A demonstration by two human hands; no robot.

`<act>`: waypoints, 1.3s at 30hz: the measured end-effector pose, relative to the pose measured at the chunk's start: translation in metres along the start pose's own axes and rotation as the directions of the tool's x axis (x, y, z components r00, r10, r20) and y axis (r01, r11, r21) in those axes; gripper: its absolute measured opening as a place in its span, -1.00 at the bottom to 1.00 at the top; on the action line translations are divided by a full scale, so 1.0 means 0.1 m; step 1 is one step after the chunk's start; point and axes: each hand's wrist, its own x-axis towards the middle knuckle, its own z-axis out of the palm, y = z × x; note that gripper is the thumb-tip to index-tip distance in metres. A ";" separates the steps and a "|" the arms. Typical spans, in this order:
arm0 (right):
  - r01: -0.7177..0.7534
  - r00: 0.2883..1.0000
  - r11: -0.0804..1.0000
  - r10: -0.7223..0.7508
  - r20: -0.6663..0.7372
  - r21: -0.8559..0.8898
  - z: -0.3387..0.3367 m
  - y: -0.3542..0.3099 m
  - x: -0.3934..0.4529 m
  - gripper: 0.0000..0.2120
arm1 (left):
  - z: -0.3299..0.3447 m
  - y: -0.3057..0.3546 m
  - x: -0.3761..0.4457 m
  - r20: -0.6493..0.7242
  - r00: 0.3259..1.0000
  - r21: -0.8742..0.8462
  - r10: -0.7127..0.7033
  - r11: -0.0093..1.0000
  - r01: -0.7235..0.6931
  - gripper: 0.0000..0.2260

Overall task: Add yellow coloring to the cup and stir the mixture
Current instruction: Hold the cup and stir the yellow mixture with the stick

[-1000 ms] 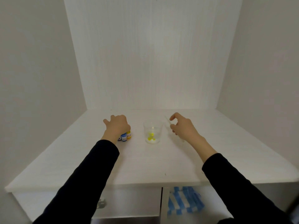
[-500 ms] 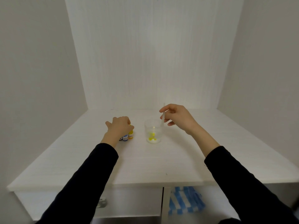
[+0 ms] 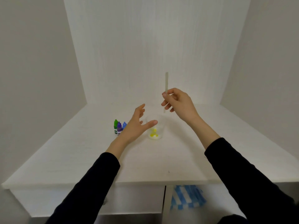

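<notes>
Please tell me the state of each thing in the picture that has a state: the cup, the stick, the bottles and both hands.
Cup: upright on the table, yellow drops inside, unstirred.
Stick: held upright above the cup, not in it.
Bottles: standing, capped, left of the cup.
Left hand: open, fingers spread, next to the cup.
Right hand: pinching the stick.

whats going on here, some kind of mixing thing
A person is about to stir yellow coloring into a clear plastic cup on the white table. The right hand pinches a pale stirring stick upright above the cup, not yet in it. The open left hand reaches toward the cup. Small green, purple and blue dropper bottles stand to its left.
</notes>
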 end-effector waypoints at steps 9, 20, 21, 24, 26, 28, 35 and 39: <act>0.100 0.992 0.992 -0.093 -0.089 0.072 0.15 0.17 0.15 -0.79 | 0.01 -0.26 0.18 0.297 0.945 -0.080 -0.133 0.983 0.164 0.02; 0.154 0.988 0.985 -0.155 0.003 0.082 0.27 0.39 0.21 -0.84 | -0.03 -0.36 0.25 0.373 0.919 -0.298 -0.130 0.921 0.251 -0.20; 0.152 0.988 0.985 -0.154 0.021 0.076 0.28 0.41 0.21 -0.84 | -0.03 -0.36 0.25 0.370 0.920 -0.303 -0.126 0.920 0.248 -0.22; 0.143 0.986 0.988 -0.147 0.083 0.058 0.28 0.44 0.22 -0.84 | -0.04 -0.36 0.25 0.353 0.927 -0.305 -0.125 0.922 0.240 -0.29; 0.140 0.982 0.990 -0.141 0.129 0.021 0.27 0.46 0.21 -0.83 | -0.04 -0.36 0.26 0.344 0.931 -0.303 -0.121 0.924 0.232 -0.34; 0.121 0.977 0.992 -0.114 0.179 -0.026 0.27 0.48 0.20 -0.83 | -0.03 -0.35 0.26 0.334 0.935 -0.299 -0.118 0.928 0.224 -0.35; 0.138 0.953 0.989 -0.118 0.278 -0.053 0.27 0.50 0.16 -0.83 | 0.01 -0.36 0.28 0.313 0.944 -0.299 -0.103 0.933 0.200 -0.30; 0.153 0.959 0.986 -0.134 0.249 -0.059 0.23 0.52 0.19 -0.91 | -0.01 -0.36 0.30 0.327 0.940 -0.244 -0.097 0.952 0.183 -0.29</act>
